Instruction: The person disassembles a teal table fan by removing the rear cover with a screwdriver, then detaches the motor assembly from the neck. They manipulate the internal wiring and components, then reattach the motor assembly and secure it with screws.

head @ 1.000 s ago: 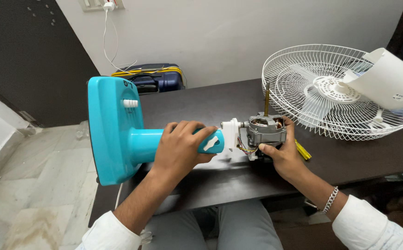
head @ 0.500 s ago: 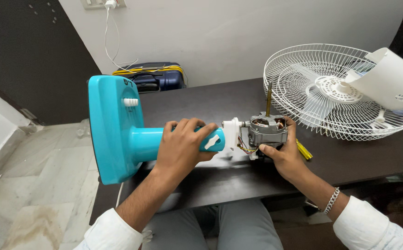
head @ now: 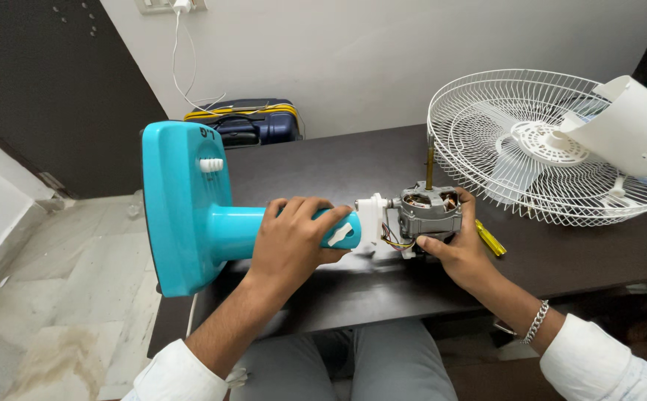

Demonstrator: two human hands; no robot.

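turquoise plastic fan stand [head: 190, 215] lies gripped by the left hand [head: 293, 241], right hand [head: 461, 249] clasping its bare grey metal motor [head: 429, 212], white wire guard [head: 531, 145] already off.

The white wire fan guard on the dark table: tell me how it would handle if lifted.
The white wire fan guard looks light for its size, being mostly open thin wire. Lifted by one edge it would probably flex a little. Its round rim overhangs the dark table, so it may tip if nudged.
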